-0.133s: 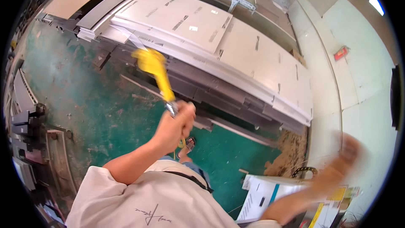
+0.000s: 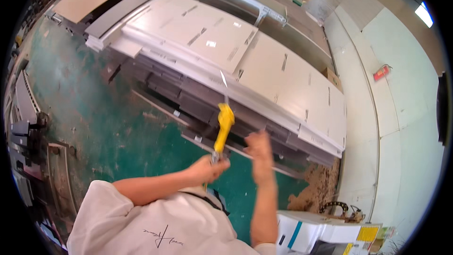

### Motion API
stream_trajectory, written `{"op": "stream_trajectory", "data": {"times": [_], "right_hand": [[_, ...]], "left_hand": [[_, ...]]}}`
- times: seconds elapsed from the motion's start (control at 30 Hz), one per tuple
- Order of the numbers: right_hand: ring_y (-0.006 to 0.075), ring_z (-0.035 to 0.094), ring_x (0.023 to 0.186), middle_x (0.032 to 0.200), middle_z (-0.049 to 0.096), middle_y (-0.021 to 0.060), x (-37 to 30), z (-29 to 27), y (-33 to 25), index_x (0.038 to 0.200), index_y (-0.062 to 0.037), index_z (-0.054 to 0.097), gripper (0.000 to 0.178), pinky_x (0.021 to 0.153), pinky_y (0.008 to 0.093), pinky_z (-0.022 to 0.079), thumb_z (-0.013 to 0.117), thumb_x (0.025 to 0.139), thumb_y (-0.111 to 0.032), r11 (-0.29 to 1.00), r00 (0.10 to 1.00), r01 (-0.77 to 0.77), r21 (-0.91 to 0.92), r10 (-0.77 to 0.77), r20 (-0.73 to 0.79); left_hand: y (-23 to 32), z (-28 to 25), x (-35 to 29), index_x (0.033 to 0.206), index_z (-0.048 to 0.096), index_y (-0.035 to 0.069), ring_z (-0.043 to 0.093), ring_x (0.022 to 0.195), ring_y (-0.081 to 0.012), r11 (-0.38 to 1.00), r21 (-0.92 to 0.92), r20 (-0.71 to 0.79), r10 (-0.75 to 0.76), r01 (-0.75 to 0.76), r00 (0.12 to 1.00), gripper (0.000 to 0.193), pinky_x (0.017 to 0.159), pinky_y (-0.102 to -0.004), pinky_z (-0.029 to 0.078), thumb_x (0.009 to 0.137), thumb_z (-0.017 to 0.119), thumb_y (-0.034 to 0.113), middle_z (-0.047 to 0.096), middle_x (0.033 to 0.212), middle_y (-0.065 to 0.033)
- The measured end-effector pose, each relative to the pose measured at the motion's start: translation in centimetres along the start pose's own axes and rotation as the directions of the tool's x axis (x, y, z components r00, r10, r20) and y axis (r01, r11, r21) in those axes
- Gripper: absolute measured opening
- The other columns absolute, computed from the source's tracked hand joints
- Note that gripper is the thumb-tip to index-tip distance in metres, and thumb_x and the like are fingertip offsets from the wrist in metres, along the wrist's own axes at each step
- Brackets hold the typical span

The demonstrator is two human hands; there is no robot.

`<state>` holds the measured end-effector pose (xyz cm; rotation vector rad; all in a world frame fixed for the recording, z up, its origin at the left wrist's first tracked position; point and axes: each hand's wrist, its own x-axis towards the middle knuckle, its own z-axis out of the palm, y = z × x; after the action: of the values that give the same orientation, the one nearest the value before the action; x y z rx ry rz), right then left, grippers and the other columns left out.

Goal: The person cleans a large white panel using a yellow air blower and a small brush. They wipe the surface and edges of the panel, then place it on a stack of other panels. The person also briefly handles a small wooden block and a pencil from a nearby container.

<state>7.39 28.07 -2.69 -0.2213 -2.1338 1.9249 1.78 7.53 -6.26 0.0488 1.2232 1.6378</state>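
My left hand (image 2: 209, 167) is closed round the metal coupling at the lower end of a yellow air blow gun (image 2: 224, 122). Its long thin nozzle points up and away, over the near edge of the stacked panels (image 2: 288, 73). A bit of yellow hose shows below that hand. To the right of the gun, my right hand (image 2: 259, 147) is raised and smeared by motion. It seems apart from the gun, and its fingers cannot be made out.
Pale sheets lie on darker boards in the low stack. A white machine (image 2: 306, 229) stands at my lower right. On the right wall hangs a red fire extinguisher (image 2: 381, 72). Dark metal parts and a frame (image 2: 61, 172) line the left. The green floor (image 2: 122, 146) lies between.
My left hand has brought the blow gun rightward and lower, its nozzle now tilted differently. My right hand has swung in from the far right to beside the gun.
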Motion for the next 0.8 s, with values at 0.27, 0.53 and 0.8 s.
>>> {"op": "stream_trajectory", "data": {"times": [0.27, 0.53, 0.8], "right_hand": [[0.0414, 0.061, 0.125, 0.120, 0.067, 0.0198, 8.3, 4.6, 9.9, 0.158, -0.0135, 0.034, 0.065, 0.111, 0.0553, 0.046, 0.043, 0.108, -0.054, 0.332, 0.897, -0.441, 0.834, 0.204, 0.393], [0.0214, 0.065, 0.061, 0.077, 0.061, 0.0074, 13.4, -1.3, 14.5, 0.107, -0.0077, 0.051, 0.031, 0.063, 0.0338, 0.058, 0.048, 0.111, -0.038, 0.854, 0.755, -0.127, 0.505, 0.413, -0.509], [0.0240, 0.066, 0.070, 0.081, 0.062, 0.0101, 9.0, -0.6, 8.4, 0.120, -0.0001, 0.053, 0.030, 0.070, 0.0409, 0.058, 0.048, 0.111, -0.028, 0.798, 0.674, -0.328, 0.506, 0.573, -0.466]], "left_hand": [[0.2, -1.5, 10.2, 0.067, 0.045, 0.016, 0.044, 0.059, -0.0112, 0.716, -0.330, 0.740, -0.208, 0.616, 0.639, 0.052, 0.052, -0.0276, 0.033, 0.111, 0.044, 0.043, 0.047, 0.063, 0.0022], [7.9, -17.0, 24.2, 0.114, 0.077, 0.007, 0.067, 0.114, -0.0377, 0.134, 0.812, 0.566, -0.418, -0.567, 0.711, 0.052, 0.099, -0.0466, 0.052, 0.089, 0.069, 0.052, 0.072, 0.120, -0.0167], [20.3, -18.5, 47.7, 0.143, 0.050, -0.003, 0.035, 0.145, -0.0476, -0.164, 0.983, 0.159, 0.554, -0.080, 0.817, 0.079, 0.120, -0.0588, 0.028, 0.085, 0.072, 0.045, 0.041, 0.154, -0.0279]]}}
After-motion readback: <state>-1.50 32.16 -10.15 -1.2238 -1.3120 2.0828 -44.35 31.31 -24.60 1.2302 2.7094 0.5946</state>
